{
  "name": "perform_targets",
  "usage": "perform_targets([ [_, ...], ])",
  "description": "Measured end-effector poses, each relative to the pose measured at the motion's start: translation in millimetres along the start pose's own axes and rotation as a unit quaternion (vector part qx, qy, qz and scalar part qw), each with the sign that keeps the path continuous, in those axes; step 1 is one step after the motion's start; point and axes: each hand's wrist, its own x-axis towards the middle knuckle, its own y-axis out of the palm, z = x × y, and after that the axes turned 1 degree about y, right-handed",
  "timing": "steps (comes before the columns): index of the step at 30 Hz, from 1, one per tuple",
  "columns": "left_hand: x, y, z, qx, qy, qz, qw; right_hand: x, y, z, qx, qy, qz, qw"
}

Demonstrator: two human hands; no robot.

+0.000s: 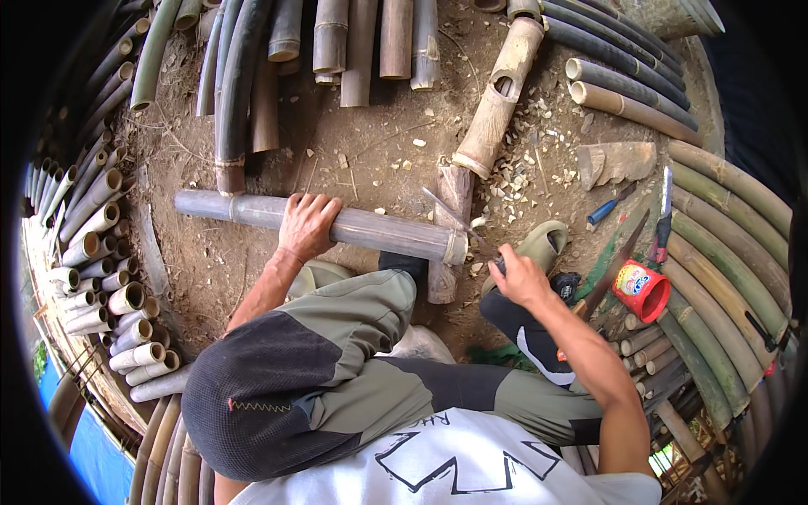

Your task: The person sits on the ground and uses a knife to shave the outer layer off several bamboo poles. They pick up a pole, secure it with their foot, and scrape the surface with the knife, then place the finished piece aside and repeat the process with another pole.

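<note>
A greyish bamboo pole [387, 233] lies crosswise in front of me, its right end resting on a wooden block [453, 195]. My left hand [309, 224] is wrapped over the pole near its middle. In my right hand [520, 276] is the dark handle of a long-bladed knife [450, 209]. The blade slants up and left, just above the pole's pale right end. Whether its edge touches the bamboo, I cannot tell. Beyond the block, a pale bamboo piece with a hole cut in it [498, 105] lies among scattered chips.
Stacked bamboo tubes [101, 244] line the left, and more poles [362, 42] lie at the far side. To the right are a red tub [641, 290], a blue-handled tool [604, 210], a saw [665, 202], a flat wood piece [619, 162] and curved bamboo slats [715, 278].
</note>
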Motion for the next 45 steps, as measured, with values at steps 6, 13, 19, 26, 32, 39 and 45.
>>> perform_targets([
  [6, -10.9, 7.8, -5.0, 0.025, -0.013, -0.076, 0.997, -5.7, -45.5, 64.5, 0.207, -0.180, -0.152, 0.950],
  [13, -11.0, 16.5, -8.5, 0.072, -0.016, -0.142, 0.987, 6.6, -25.3, 16.8, 0.085, 0.016, 0.060, 0.994],
  [19, -20.9, 18.9, -13.9, 0.061, -0.038, -0.135, 0.988, -2.7, -23.9, 45.1, 0.207, -0.240, -0.201, 0.927],
  [26, 0.5, -18.6, -20.2, 0.018, -0.060, 0.039, 0.997, 4.0, -35.2, 27.2, 0.130, -0.012, 0.005, 0.991],
  [32, 0.7, -12.4, -6.0, -0.035, -0.039, 0.103, 0.993, -11.1, -57.6, 76.1, 0.209, -0.183, -0.175, 0.945],
  [39, 10.6, -7.4, -0.3, -0.027, -0.042, 0.054, 0.997, 4.7, -20.8, 14.6, 0.042, -0.016, 0.045, 0.998],
  [45, -2.8, -6.0, -8.2, -0.028, -0.026, 0.030, 0.999, -4.4, -18.3, 43.6, 0.121, -0.187, -0.176, 0.959],
])
